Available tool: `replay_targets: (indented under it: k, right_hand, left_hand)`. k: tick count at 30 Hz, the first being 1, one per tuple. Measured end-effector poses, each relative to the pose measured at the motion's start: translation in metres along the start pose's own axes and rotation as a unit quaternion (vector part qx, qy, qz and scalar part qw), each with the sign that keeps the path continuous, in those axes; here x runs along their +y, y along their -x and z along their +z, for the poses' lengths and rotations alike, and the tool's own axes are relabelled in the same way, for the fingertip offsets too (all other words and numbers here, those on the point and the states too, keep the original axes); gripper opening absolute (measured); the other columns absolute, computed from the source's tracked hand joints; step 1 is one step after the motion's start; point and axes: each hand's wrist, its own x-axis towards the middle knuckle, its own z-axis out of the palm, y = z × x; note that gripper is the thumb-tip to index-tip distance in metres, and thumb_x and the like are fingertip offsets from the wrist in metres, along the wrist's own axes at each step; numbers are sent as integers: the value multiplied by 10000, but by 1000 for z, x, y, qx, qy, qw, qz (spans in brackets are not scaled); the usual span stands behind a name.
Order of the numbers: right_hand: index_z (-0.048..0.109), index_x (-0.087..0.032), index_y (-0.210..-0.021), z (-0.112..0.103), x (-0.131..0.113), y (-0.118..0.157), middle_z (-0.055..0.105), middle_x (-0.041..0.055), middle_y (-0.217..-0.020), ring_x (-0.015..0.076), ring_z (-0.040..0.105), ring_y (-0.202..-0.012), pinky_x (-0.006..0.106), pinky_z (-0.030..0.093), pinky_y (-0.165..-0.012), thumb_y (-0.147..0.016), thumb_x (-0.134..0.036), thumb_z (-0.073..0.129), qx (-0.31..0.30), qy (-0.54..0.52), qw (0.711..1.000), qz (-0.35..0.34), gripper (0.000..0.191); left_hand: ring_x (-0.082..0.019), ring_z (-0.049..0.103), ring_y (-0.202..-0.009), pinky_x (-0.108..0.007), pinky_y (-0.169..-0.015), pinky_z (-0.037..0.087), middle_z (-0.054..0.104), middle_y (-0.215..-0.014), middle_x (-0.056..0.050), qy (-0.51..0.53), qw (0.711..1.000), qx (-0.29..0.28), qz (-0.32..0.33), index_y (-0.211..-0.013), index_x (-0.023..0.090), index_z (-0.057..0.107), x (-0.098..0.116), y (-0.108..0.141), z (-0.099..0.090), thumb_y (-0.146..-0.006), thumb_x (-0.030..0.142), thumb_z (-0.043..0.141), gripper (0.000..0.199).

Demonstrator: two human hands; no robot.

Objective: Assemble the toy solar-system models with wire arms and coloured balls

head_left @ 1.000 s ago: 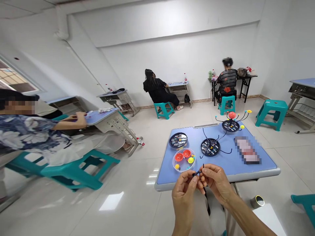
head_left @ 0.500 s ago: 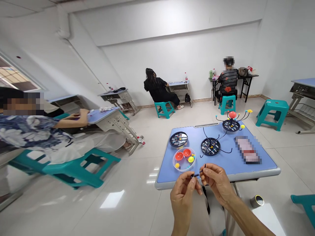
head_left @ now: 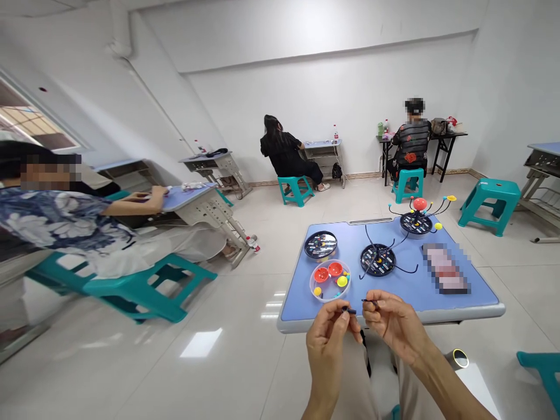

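Note:
My left hand (head_left: 328, 338) pinches a short black piece (head_left: 349, 311) near the table's front edge. Just to its right, my right hand (head_left: 389, 318) pinches a thin dark part (head_left: 370, 301); the two parts are apart. Beyond my hands stands a round black base (head_left: 377, 260) with curved black arms. A clear round tray (head_left: 331, 297) at the left holds red half-shells, yellow pieces and small beads. Behind it lies another round black disc (head_left: 321, 244). At the back right is a model (head_left: 416, 224) with a red ball and coloured balls on curved arms.
A blurred flat item (head_left: 446, 268) lies on the blue table (head_left: 420, 294) at the right. A person (head_left: 65, 221) sits close by on the left; two others sit by the far wall. Green stools (head_left: 492, 198) and a roll (head_left: 459, 358) stand on the floor.
The thin part in my right hand has turned from slanting upward to nearly level. My left hand still holds its black piece. The view has shifted slightly.

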Motion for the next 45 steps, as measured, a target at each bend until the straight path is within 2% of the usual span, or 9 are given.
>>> replay_targets:
  k: [2,4,10,17,24,32,45]
  right_hand:
    - [723,-93,-841,0,0,-1,571,17,-697,69,484,-610,165,412,-567,-620,-129,805,-2,-28,1000,2,238]
    - [725,-100,-835,0,1,-2,539,-5,-659,62,462,-586,159,396,-546,-618,-138,822,5,-26,1000,-17,240]
    - [724,-141,-789,-2,7,-6,555,-8,-601,57,432,-498,169,315,-444,-721,-272,800,39,70,993,-86,166]
    - [754,-173,-795,-5,11,-6,625,4,-625,103,534,-559,228,431,-542,-715,-343,803,72,172,970,-157,195]
    - [735,-194,-811,-10,12,-7,641,-7,-655,121,562,-566,267,478,-596,-773,-334,745,92,272,931,-225,145]
    - [711,-192,-755,4,8,-2,621,2,-667,140,574,-545,284,502,-559,-738,-345,738,120,332,900,-255,156]
    - [704,-195,-745,0,10,-4,623,10,-703,128,569,-529,270,495,-535,-748,-304,714,131,356,882,-279,109]
  left_hand:
    - [-138,585,-512,-262,-492,511,633,-590,2,3,1000,-1,2,-877,160,647,-1,-1,1,-801,332,646,188]
    - [-134,584,-504,-261,-495,514,634,-588,5,1,1000,-3,3,-870,161,646,-2,-2,2,-803,332,652,184]
    - [-154,627,-557,-291,-542,545,669,-660,-14,11,1000,0,8,-915,163,653,-8,0,-1,-799,328,669,202]
    - [-160,638,-586,-292,-552,548,666,-677,-17,35,999,-18,12,-921,166,662,-13,0,2,-812,319,664,188]
    - [-176,651,-627,-322,-607,563,672,-676,-25,35,999,-19,0,-929,161,659,-17,-2,3,-812,331,672,207]
    - [-181,658,-646,-341,-627,572,688,-726,-37,25,1000,-3,-3,-945,158,657,-20,-4,3,-807,346,686,235]
    - [-184,677,-656,-337,-639,578,693,-727,-32,17,1000,-2,-2,-960,154,651,-23,-6,2,-806,348,681,249]
